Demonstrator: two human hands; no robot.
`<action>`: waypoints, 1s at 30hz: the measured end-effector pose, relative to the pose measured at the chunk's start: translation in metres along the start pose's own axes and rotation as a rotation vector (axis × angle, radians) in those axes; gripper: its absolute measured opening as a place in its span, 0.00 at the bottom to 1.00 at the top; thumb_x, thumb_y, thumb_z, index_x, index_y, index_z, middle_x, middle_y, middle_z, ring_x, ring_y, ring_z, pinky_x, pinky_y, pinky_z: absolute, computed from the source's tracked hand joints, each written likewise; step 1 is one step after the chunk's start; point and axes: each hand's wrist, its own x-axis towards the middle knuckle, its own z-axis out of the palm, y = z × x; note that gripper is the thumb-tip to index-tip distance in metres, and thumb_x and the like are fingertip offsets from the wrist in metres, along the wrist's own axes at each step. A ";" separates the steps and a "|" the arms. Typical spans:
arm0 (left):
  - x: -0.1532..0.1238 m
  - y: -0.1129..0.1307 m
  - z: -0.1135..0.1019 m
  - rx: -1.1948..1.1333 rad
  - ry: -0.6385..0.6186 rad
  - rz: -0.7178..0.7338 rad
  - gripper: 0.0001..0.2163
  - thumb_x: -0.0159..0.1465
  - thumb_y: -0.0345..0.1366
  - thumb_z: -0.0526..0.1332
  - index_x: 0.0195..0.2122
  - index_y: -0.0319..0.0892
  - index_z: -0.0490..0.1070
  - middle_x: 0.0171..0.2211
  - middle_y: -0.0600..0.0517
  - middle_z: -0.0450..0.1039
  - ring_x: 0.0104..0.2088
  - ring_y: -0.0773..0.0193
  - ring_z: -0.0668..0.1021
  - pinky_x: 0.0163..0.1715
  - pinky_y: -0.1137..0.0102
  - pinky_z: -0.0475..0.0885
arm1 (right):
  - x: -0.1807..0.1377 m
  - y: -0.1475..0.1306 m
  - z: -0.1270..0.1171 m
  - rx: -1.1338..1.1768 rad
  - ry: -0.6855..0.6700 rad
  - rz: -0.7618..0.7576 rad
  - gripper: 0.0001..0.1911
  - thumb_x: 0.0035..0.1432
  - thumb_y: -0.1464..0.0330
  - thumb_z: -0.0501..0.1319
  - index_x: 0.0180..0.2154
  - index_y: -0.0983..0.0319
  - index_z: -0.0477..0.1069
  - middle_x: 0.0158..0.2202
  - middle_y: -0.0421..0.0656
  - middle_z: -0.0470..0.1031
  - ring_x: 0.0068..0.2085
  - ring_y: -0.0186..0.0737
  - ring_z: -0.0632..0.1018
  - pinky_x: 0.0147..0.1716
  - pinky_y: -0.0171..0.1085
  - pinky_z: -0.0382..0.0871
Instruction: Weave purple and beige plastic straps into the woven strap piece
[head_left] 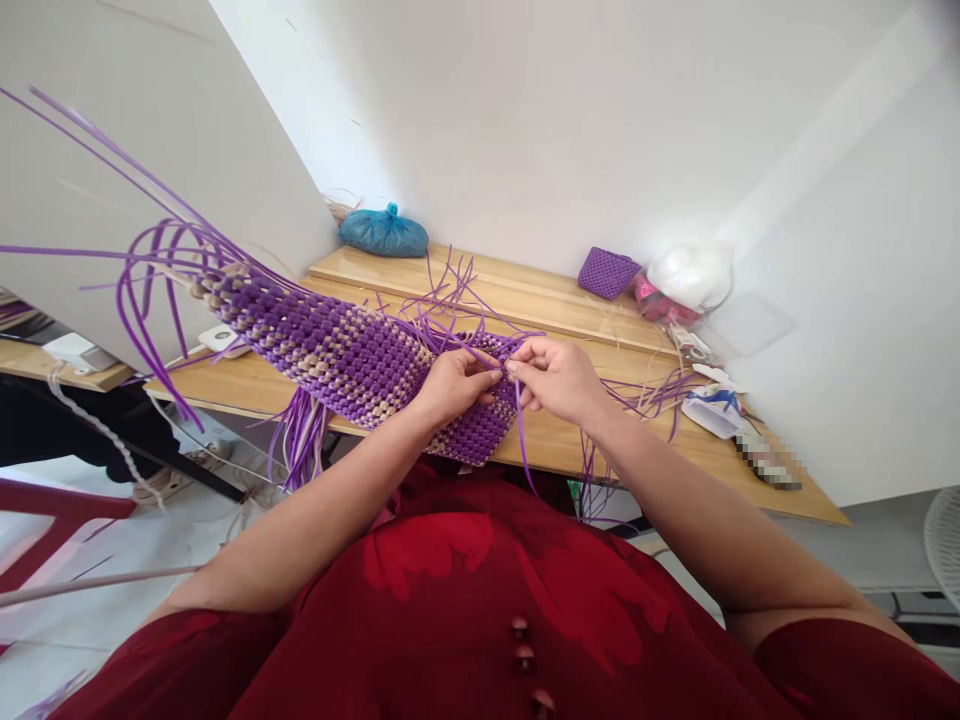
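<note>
A purple and beige woven piece [337, 345] lies across the table's front edge, its left end raised, with long loose strips curling out of it. My left hand [459, 385] rests over its right part, thumb and forefinger pinched on a purple strip. Close beside it, my right hand [555, 378] pinches a purple strip [523, 440] whose end hangs down over the weave. The fingertips of both hands almost meet. More loose purple strips [454, 295] stick up behind the hands, and the weave beneath the palms is partly hidden.
On the wooden table [630, 440] are a tied blue bag [384, 232], a small purple woven piece [607, 272], a white plastic bag [690, 272] and a white container [712, 412]. Strips trail at the right. A red chair [60, 515] stands at the left, near another person's leg [67, 430].
</note>
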 end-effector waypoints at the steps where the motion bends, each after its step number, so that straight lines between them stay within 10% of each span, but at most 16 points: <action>1: 0.000 0.000 0.000 0.007 0.008 -0.001 0.11 0.51 0.34 0.71 0.33 0.36 0.74 0.27 0.52 0.73 0.29 0.68 0.74 0.23 0.76 0.74 | 0.004 0.001 0.001 0.079 0.002 0.053 0.05 0.61 0.69 0.62 0.33 0.62 0.72 0.21 0.38 0.75 0.21 0.33 0.77 0.20 0.30 0.71; 10: -0.002 -0.001 0.002 0.040 -0.007 0.023 0.18 0.47 0.38 0.75 0.34 0.37 0.72 0.28 0.51 0.76 0.28 0.66 0.78 0.27 0.73 0.73 | 0.012 0.001 0.011 0.354 0.029 0.171 0.01 0.60 0.72 0.63 0.36 0.63 0.73 0.22 0.37 0.76 0.21 0.31 0.78 0.18 0.27 0.70; 21: -0.001 -0.001 0.002 0.071 0.051 0.000 0.14 0.48 0.33 0.72 0.34 0.37 0.72 0.26 0.53 0.74 0.24 0.69 0.74 0.19 0.76 0.71 | 0.018 0.013 -0.013 -0.344 0.009 -0.359 0.11 0.60 0.73 0.59 0.38 0.60 0.81 0.29 0.39 0.79 0.28 0.33 0.75 0.30 0.33 0.62; 30: 0.003 0.006 -0.004 0.054 -0.002 -0.104 0.17 0.45 0.33 0.74 0.34 0.37 0.72 0.23 0.57 0.68 0.23 0.72 0.69 0.16 0.78 0.70 | 0.014 0.007 -0.022 -0.665 0.032 -0.419 0.05 0.62 0.70 0.60 0.33 0.63 0.74 0.30 0.44 0.77 0.29 0.38 0.72 0.32 0.37 0.56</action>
